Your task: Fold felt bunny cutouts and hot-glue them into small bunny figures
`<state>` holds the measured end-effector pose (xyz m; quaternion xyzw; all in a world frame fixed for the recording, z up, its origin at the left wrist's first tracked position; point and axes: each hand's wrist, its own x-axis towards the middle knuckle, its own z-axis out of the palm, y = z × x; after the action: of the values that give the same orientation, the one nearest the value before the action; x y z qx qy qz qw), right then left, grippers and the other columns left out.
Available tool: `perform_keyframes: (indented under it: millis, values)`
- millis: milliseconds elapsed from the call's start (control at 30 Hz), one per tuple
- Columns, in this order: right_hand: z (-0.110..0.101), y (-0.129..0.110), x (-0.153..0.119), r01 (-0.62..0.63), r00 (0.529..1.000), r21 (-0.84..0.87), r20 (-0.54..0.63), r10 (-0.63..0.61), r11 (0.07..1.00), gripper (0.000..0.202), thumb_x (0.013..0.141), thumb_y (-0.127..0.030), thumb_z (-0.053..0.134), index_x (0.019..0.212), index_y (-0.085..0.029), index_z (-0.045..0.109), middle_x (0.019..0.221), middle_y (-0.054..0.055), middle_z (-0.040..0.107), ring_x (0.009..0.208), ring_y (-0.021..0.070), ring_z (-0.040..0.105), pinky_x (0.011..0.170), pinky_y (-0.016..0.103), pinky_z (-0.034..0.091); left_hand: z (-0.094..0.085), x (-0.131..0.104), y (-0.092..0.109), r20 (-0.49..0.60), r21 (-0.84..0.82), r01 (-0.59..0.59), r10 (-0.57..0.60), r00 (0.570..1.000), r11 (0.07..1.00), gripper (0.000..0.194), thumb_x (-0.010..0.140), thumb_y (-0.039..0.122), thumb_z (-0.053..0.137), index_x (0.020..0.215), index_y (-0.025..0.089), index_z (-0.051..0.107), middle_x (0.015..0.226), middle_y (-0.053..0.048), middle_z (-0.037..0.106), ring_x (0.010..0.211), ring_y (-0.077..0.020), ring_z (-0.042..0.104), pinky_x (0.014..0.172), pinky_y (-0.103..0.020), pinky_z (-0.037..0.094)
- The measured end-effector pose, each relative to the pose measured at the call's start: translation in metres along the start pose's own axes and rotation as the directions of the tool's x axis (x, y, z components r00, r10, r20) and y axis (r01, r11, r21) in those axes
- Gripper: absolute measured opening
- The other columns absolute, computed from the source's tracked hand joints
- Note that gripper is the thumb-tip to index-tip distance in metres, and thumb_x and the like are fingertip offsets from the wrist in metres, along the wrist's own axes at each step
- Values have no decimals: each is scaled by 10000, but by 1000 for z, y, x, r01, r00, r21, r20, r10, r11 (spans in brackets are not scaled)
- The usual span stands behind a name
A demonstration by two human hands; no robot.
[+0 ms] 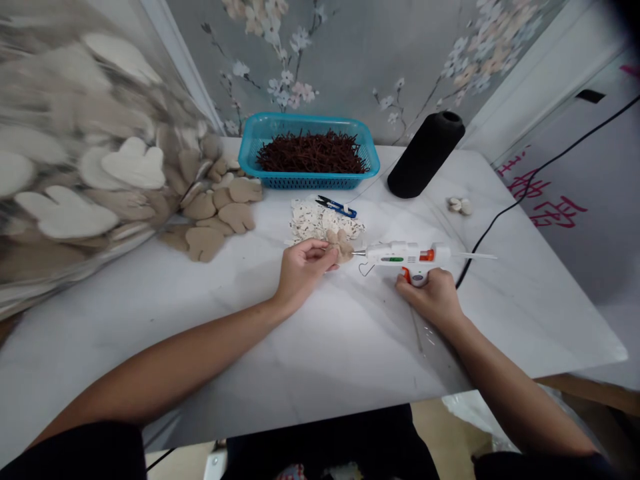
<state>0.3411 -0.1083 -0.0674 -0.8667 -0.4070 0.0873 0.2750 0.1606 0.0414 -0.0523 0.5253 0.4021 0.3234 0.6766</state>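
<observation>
Near the middle of the table, my left hand (311, 267) pinches a small beige fabric piece (341, 245) with rounded lobes. My right hand (434, 293) is wrapped around the handle of a white hot glue gun (400, 253) with an orange trigger. The gun lies nearly level, and its metal nozzle points left, right at the edge of the fabric piece; whether it touches I cannot tell. A translucent glue stick (477, 256) sticks out of its back. Just behind my left hand is a pile of speckled off-white pieces (313, 220), with blue-handled thread snips (337, 206) on it.
A blue plastic basket (247, 160) of dark brown strands stands at the back, beside a black thread cone (425, 157). Beige fabric shapes (205, 243) spill from a large clear bag (90, 193) at left. A black cord (520, 200) crosses the right side, near small pale pieces (459, 205).
</observation>
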Motion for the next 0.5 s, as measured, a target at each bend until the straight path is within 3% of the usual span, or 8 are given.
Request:
perform_keyframes:
  millis: [500]
  values:
    - [-1, 0, 0, 3, 1000, 15, 23, -3, 1000, 454, 656, -422, 524, 457, -208, 176, 445, -37, 205, 440, 55, 199, 415, 229, 191, -1, 0, 0, 8, -8, -3, 3, 1000, 1000, 358, 611, 382, 760, 801, 101, 647, 661, -26, 652, 618, -105, 635, 640, -222, 604]
